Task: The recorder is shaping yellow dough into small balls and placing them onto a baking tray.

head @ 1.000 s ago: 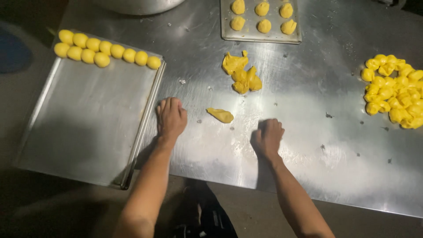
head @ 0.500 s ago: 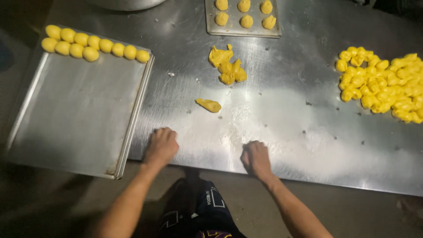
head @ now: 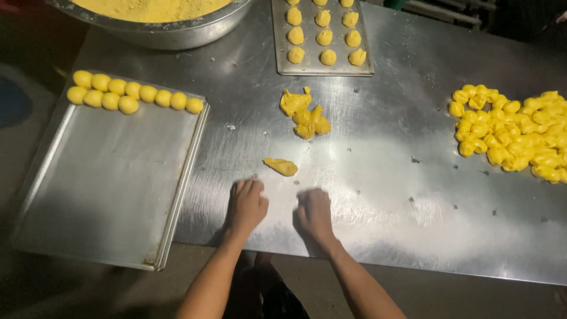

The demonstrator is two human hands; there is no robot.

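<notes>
Hands on steel bench (head: 378, 195): your left hand (head: 247, 204) and right hand (head: 314, 214) press palm-down, gripping nothing visible; dough piece (head: 282, 166) lies at 12 o'clock.

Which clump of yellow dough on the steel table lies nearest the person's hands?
The small single piece of dough, lying alone just beyond the left hand. The ragged cluster sits farther up, and the big heap is far right.

2 bare forearms, no sleeves, no gloves
</notes>
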